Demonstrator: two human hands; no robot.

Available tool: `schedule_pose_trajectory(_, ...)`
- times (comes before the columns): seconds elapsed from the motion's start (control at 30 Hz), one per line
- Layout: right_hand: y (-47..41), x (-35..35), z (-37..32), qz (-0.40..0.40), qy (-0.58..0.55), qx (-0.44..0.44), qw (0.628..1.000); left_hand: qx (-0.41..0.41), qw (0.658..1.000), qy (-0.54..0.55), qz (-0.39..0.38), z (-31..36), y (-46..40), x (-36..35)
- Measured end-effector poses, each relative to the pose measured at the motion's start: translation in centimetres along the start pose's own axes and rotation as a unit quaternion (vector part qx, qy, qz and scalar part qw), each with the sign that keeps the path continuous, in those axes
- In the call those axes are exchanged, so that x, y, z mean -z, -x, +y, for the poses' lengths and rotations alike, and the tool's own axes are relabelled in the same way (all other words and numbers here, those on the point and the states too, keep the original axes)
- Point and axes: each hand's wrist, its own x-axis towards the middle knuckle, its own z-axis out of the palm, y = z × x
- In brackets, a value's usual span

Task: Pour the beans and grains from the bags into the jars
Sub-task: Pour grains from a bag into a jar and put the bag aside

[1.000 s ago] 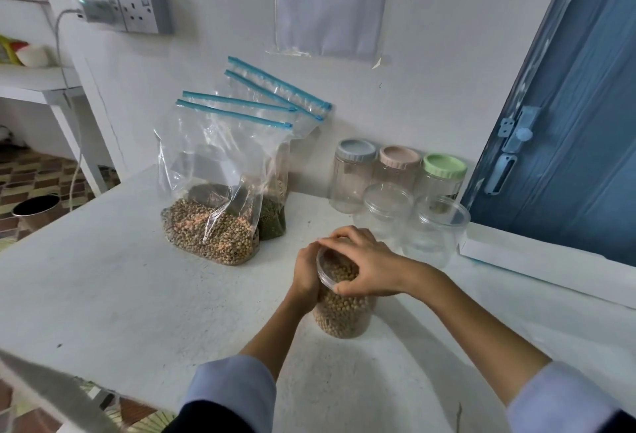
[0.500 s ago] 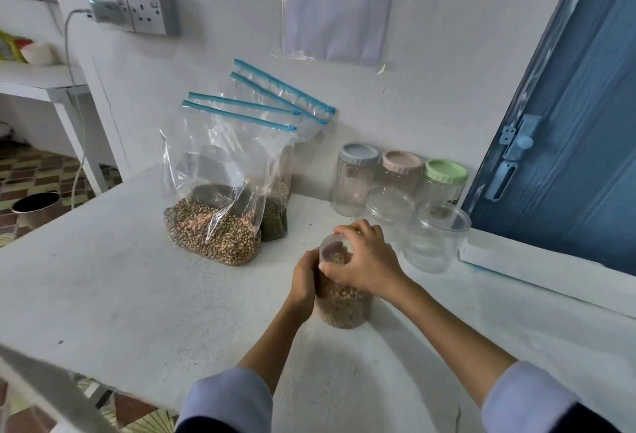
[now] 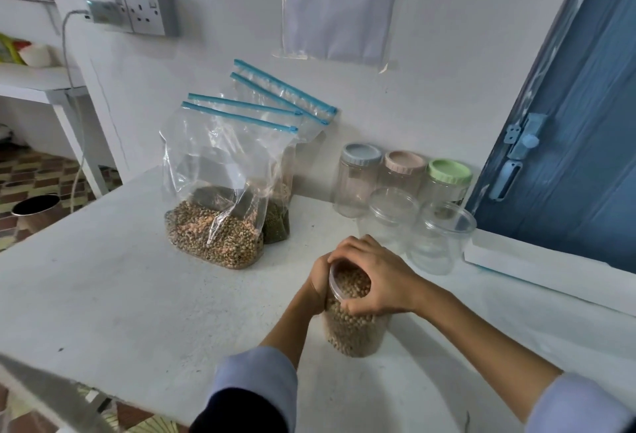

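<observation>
My left hand (image 3: 318, 283) steadies the bean jar (image 3: 354, 322) while my right hand's (image 3: 382, 277) grip, curled round its clear lid (image 3: 335, 286), should press evenly.

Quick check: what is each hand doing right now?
Left hand: grips the bean jar near its top.
Right hand: grips the jar's clear lid.

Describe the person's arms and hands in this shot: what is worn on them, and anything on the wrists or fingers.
Both arms wear pale blue-lilac sleeves pushed up, so the forearms are bare. The left sleeve shows a dark edge or lining at its lower end; the right sleeve sits at the frame's lower right corner. The left hand and right hand are bare, with no visible gloves, rings or watch.
</observation>
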Motion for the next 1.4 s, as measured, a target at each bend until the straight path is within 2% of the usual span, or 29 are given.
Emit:
schedule_pose_trajectory(0.07, 0.0, 0.0, -0.7, -0.012, 0.025, -0.025, 0.999, -0.022, 0.999, -0.035, -0.026, 0.0, -0.4, 0.2)
schedule_pose_trajectory(0.2, -0.1, 0.6, -2.3, -0.035, 0.163, -0.183, 0.969, -0.040, 0.997, -0.068, 0.008, -0.7, -0.9, -0.2)
schedule_pose_trajectory(0.27, -0.4, 2.5, -2.2, -0.058, 0.208, -0.217, 0.952, -0.009, 0.999, -0.035, 0.008, -0.6, -0.7, -0.4)
schedule_pose_trajectory(0.33, -0.1, 4.6, -1.2, -0.080, 0.191, -0.204, 0.957, 0.012, 0.999, -0.031, 0.005, -0.7, -1.0, -0.3)
schedule_pose_trajectory(0.4, 0.2, 5.3, 0.2, -0.122, 0.159, -0.124, 0.972, -0.006, 0.999, -0.049, 0.013, -0.9, -1.4, 0.0)
schedule_pose_trajectory(0.47, 0.6, 3.9, 0.4, -0.155, 0.078, -0.049, 0.984, -0.038, 0.997, -0.059, -0.003, -1.0, -1.4, 0.1)
schedule_pose_trajectory(0.5, 0.8, 2.6, 0.3, -0.148, 0.056, -0.031, 0.987, -0.059, 0.996, -0.057, -0.017, -1.3, -1.6, 0.2)
schedule_pose_trajectory(0.57, 1.0, 0.1, 0.6, -0.074, 0.066, -0.024, 0.995, -0.048, 0.998, -0.027, -0.021, -1.4, -1.7, 0.3)
schedule_pose_trajectory(0.63, 1.0, -1.1, 0.7, 0.000, 0.092, -0.040, 0.995, -0.056, 0.997, -0.050, -0.003, -1.5, -1.8, 0.1)
schedule_pose_trajectory(0.7, 0.9, -1.5, 0.5, 0.037, 0.107, -0.059, 0.992, -0.075, 0.994, -0.083, 0.022, -2.0, -2.3, -0.1)
schedule_pose_trajectory(0.8, 0.6, -1.9, 0.1, 0.073, 0.109, -0.088, 0.987, -0.066, 0.995, -0.048, 0.050, -2.1, -2.0, -0.4)
schedule_pose_trajectory(0.9, 0.5, -2.1, -0.3, 0.082, 0.104, -0.114, 0.985, -0.097, 0.991, -0.069, 0.055, -2.2, -2.1, -0.4)
schedule_pose_trajectory(1.13, 2.2, 1.8, 1.8, 0.040, 0.052, -0.115, 0.991, -0.083, 0.995, 0.025, 0.041, -0.2, -2.1, -4.0)
schedule_pose_trajectory(1.27, 4.4, 5.2, 5.6, -0.002, 0.041, -0.170, 0.985, 0.039, 0.984, 0.170, 0.043, 1.2, -3.1, -9.6)
schedule_pose_trajectory(1.4, 6.3, 6.1, 8.9, -0.034, -0.007, -0.201, 0.979, 0.064, 0.969, 0.214, 0.102, 0.4, -4.5, -14.0)
